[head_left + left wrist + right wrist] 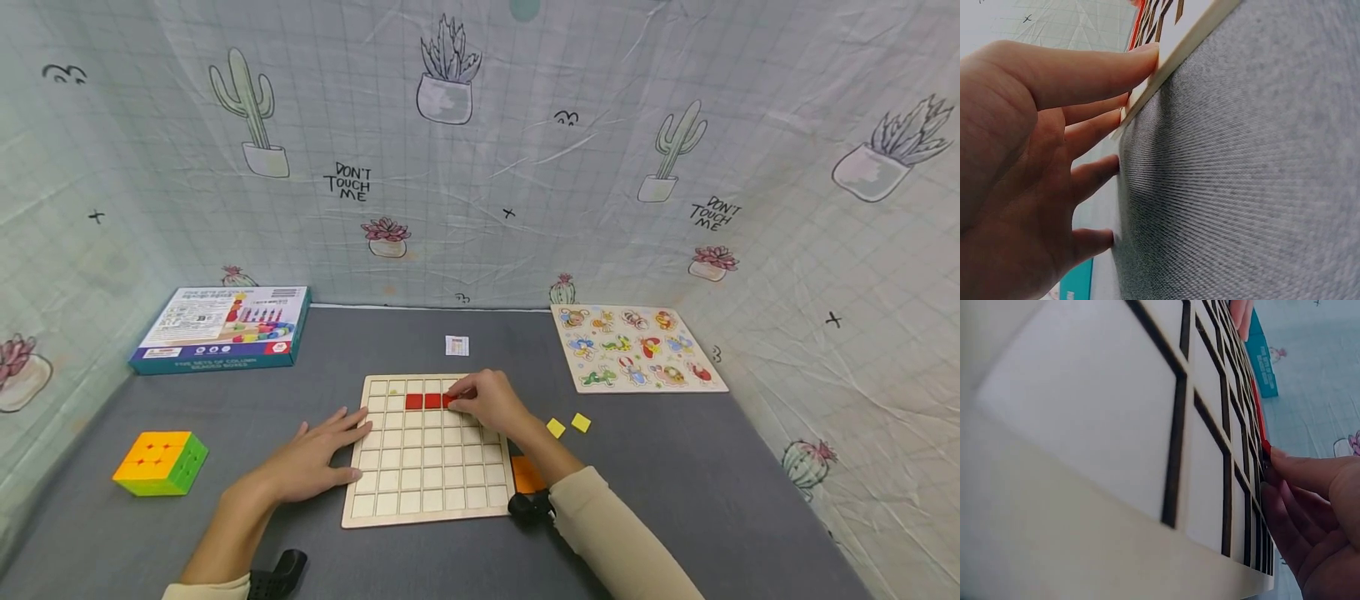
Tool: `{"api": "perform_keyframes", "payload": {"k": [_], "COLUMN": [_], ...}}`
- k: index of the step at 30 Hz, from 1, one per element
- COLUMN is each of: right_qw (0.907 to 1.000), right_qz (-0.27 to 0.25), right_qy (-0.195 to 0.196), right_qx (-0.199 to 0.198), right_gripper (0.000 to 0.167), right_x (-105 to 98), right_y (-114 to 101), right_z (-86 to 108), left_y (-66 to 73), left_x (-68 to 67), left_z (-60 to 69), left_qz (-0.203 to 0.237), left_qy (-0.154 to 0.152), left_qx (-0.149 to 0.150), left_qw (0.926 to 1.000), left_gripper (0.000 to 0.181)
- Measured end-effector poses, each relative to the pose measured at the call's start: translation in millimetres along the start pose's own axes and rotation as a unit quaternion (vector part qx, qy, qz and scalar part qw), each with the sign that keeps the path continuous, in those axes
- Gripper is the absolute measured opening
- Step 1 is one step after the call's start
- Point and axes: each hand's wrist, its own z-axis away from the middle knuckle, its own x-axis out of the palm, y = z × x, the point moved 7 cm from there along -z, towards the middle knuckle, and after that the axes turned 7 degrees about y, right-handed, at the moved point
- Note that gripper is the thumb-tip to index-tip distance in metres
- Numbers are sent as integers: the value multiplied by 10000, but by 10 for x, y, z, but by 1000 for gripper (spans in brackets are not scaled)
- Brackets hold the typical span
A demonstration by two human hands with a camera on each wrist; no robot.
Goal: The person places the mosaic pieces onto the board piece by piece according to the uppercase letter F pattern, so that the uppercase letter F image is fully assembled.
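Hands on the grid board (412,457), both of them: the left hand (311,462) lies spread, gripping nothing, thumb and some fingertips against the board's left edge, while the right hand (491,404) closes thumb and fingers in a pinch on a red tile (1266,447), right over the board's second row from the top! Here's the danger: that tile looks tilted in the right-wrist view, and a crooked release could leave it propped on a divider. Push too hard sideways and the neighbouring pair of red tiles (423,402) might get knocked; let the left hand's touch slip and the whole board could skid on the counter (420,562). Now the compartments: that pair fills the third and fourth cells of the row, the pinched tile is at the fifth, seated or not I can't tell, and the lower rows are bare. Just off the board's right edge sits an orange piece (528,475), half hidden by the forearm, with two yellow tiles (567,425) beyond. Up past the board's far left corner, a printed box (217,333) looks closed, contents unseen.
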Motion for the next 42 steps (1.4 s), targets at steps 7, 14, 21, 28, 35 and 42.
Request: {"api": "perform_keyframes", "payload": {"k": [7,14,21,28,35,42], "right_qw": [10000,9999,9997,9997,9996,9994], "right_qz": [-33,-135,-206,-187,-254,-290], "right_qy": [10,59,93,145,98,62], "right_qx": [73,40,67,47,34,181], "right_gripper": [18,19,18,18,18,19], "right_x": [-12,-16,-10,-16,-8,-2], "right_y": [14,19,38,24,9,25], "right_z": [-8,-27,-38,-32,-17,-10], "left_y": [-9,-13,0,-6,-14,-11], "left_x": [6,0,-8,-3,-2,-8], "left_z": [-7,-15,-16,-17,-16,-16], "left_qz": [-12,18,31,-5,-20,-31], "left_qy": [-8,41,47,-4,-17,-20], "left_qx": [31,71,64,28,17,16], "left_qw": [10000,10000,10000,10000,10000,10000], "left_gripper": [73,73,73,74,75,75]}}
